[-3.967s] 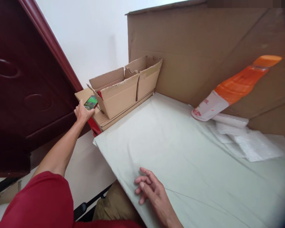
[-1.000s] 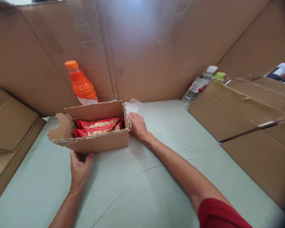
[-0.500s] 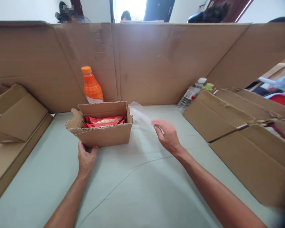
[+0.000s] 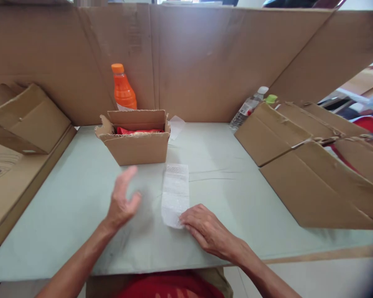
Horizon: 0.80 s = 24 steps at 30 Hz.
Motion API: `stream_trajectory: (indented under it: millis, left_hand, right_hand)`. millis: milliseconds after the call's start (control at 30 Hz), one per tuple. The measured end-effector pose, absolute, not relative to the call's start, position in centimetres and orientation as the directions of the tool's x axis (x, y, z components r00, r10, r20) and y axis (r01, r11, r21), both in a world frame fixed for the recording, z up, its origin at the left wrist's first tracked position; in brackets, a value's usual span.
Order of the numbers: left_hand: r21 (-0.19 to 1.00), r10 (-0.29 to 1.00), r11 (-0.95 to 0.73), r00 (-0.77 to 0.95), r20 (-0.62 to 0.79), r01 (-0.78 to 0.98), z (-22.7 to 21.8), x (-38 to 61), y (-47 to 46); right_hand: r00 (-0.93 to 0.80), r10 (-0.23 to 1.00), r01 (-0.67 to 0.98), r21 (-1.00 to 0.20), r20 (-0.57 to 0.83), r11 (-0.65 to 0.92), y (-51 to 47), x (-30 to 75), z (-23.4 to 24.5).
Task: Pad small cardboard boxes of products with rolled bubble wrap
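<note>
A white bubble-wrap sheet [image 4: 175, 192] lies flat on the pale green table [image 4: 81, 198] in front of me. My right hand [image 4: 205, 229] rests on the table with its fingertips on the sheet's near corner. My left hand [image 4: 122, 200] hovers open, blurred, just left of the sheet and holds nothing. Behind them stands a small open cardboard box [image 4: 136, 140] with red snack packets [image 4: 136, 131] inside.
An orange bottle [image 4: 123, 89] stands behind the box, another white sheet [image 4: 176, 124] at its right. Clear water bottles [image 4: 248, 107] lean by flattened cardboard boxes [image 4: 313, 165] on the right. More cardboard boxes [image 4: 21, 120] sit left. A tall cardboard wall [image 4: 205, 62] rings the table.
My right hand has drawn a bubble-wrap sheet from beside the box to the near table edge and laid it flat. My left hand has let go of the box and pulled back.
</note>
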<state>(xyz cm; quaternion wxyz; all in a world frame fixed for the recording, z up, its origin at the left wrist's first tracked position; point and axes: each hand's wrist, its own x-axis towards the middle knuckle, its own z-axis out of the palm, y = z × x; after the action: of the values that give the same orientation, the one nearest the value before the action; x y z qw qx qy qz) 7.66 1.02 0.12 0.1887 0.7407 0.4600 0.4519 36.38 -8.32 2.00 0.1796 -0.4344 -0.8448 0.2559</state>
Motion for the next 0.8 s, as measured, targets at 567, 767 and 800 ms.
stream_trajectory:
  millis: [567,767,800]
  left_hand:
    - [0.835,0.976,-0.116,0.219,-0.006,0.537,-3.1,13.6,-6.1]
    - [0.777,0.978,-0.173,0.202,0.06,0.606,-4.0,14.2,-5.8]
    - [0.769,0.976,-0.189,0.205,0.077,0.611,-4.2,14.1,-5.8]
  right_hand:
    - [-0.122,0.823,0.702,-0.537,0.555,0.467,-8.7,36.3,-1.4]
    - [-0.422,0.758,0.679,-0.38,0.498,0.628,-8.5,35.2,-1.6]
    - [-0.443,0.759,0.691,-0.358,0.477,0.628,-8.5,35.0,-2.0]
